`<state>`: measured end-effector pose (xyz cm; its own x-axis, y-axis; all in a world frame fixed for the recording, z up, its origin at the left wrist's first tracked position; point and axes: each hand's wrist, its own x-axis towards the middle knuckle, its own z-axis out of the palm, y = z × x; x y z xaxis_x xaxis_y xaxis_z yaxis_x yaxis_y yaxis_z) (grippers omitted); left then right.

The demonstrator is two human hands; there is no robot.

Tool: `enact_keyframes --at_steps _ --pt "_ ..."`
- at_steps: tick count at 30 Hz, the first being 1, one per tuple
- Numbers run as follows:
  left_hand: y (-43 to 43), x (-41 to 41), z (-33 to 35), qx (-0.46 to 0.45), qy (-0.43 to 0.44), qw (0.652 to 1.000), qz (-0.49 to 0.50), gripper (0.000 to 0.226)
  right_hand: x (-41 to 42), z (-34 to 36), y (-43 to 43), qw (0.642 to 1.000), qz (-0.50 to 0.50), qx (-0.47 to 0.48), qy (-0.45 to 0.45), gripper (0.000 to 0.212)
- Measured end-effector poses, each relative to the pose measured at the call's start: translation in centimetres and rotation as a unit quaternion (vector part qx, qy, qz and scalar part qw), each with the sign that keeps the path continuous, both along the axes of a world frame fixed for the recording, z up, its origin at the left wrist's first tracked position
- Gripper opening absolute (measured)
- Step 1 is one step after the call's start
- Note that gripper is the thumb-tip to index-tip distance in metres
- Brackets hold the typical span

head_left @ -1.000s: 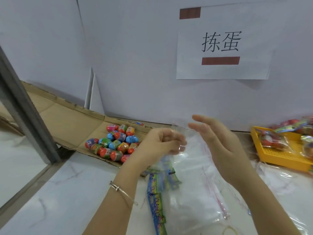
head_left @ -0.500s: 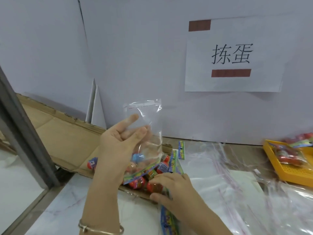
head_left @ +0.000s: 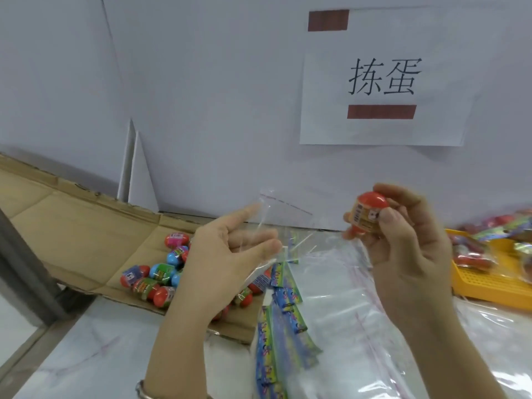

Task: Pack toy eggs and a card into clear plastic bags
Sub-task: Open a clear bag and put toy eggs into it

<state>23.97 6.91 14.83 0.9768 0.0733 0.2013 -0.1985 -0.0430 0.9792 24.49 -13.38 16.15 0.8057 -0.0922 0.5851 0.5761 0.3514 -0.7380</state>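
My left hand (head_left: 227, 254) holds a clear plastic bag (head_left: 276, 220) up by its side, fingers spread against the film. My right hand (head_left: 403, 243) is raised to the right of the bag, shut on a red toy egg (head_left: 367, 213) with a printed label. A pile of coloured toy eggs (head_left: 157, 276) lies on flattened cardboard behind my left hand. A row of colourful cards (head_left: 283, 318) lies on the table below the bag.
A stack of clear bags (head_left: 345, 312) covers the table in front. A yellow tray (head_left: 489, 286) with filled bags stands at the right. The flattened cardboard (head_left: 72, 226) stretches left along the white wall. A paper sign (head_left: 383, 79) hangs on the wall.
My right hand has come up from the egg pile holding a red egg and now sits to the right of the bag. My left hand has lowered the bag and tilted it rightwards.
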Motion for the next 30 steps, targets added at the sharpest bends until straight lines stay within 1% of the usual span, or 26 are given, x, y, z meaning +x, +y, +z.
enact_keyframes --at_steps 1,3,6,8,10,13,15,17,20,22,24,27,30 --pt "-0.3 0.0 -0.1 0.007 0.007 1.000 -0.015 0.077 -0.7 0.6 0.1 0.999 0.006 -0.041 -0.025 0.020" --pt "-1.0 0.0 -0.3 0.017 0.009 0.999 -0.048 0.071 -1.4 1.1 0.3 0.986 -0.037 -0.155 -0.048 0.022" --pt "-1.7 -0.1 -0.2 0.020 0.003 0.994 -0.108 0.065 -1.5 1.2 0.0 0.947 -0.121 -0.297 -0.026 0.033" --pt "-1.9 -0.1 -0.1 0.010 0.015 0.992 -0.124 0.067 -1.4 1.4 -0.6 0.923 -0.151 -0.351 -0.039 0.028" --pt "-2.0 -0.1 0.0 0.018 0.012 0.991 -0.135 0.065 -1.4 1.8 -1.0 0.910 -0.137 -0.388 -0.053 0.021" --pt "-2.4 -0.3 0.3 0.010 -0.006 0.986 -0.166 0.051 -1.5 2.0 -1.2 0.910 -0.062 -0.407 -0.045 0.024" --pt "-2.7 -0.6 0.6 0.016 -0.015 0.984 -0.176 0.048 -1.6 2.0 -1.2 0.912 -0.037 -0.406 -0.045 0.027" --pt "-3.0 -0.8 0.8 0.031 -0.020 0.983 -0.182 0.054 -1.7 1.9 -1.4 0.920 -0.054 -0.387 -0.040 0.030" --pt "-3.4 -1.3 1.1 0.065 -0.020 0.977 -0.201 0.074 -1.7 2.1 -1.7 0.936 -0.051 -0.349 -0.012 0.019" --pt "-3.9 -1.6 1.3 0.085 -0.026 0.976 -0.198 0.083 -1.8 2.4 -2.0 0.936 -0.033 -0.350 -0.013 0.015" --pt "-4.4 -1.8 1.6 0.086 -0.038 0.978 -0.188 0.081 -2.0 2.6 -2.3 0.928 -0.028 -0.371 -0.033 0.012" --pt "-4.8 -2.0 1.9 0.055 -0.047 0.981 -0.180 0.080 -2.2 2.9 -2.9 0.925 -0.028 -0.376 -0.036 0.025" --pt "-5.0 -2.2 2.0 0.049 -0.060 0.982 -0.171 0.078 -2.4 3.1 -3.2 0.931 -0.045 -0.362 -0.014 0.026"
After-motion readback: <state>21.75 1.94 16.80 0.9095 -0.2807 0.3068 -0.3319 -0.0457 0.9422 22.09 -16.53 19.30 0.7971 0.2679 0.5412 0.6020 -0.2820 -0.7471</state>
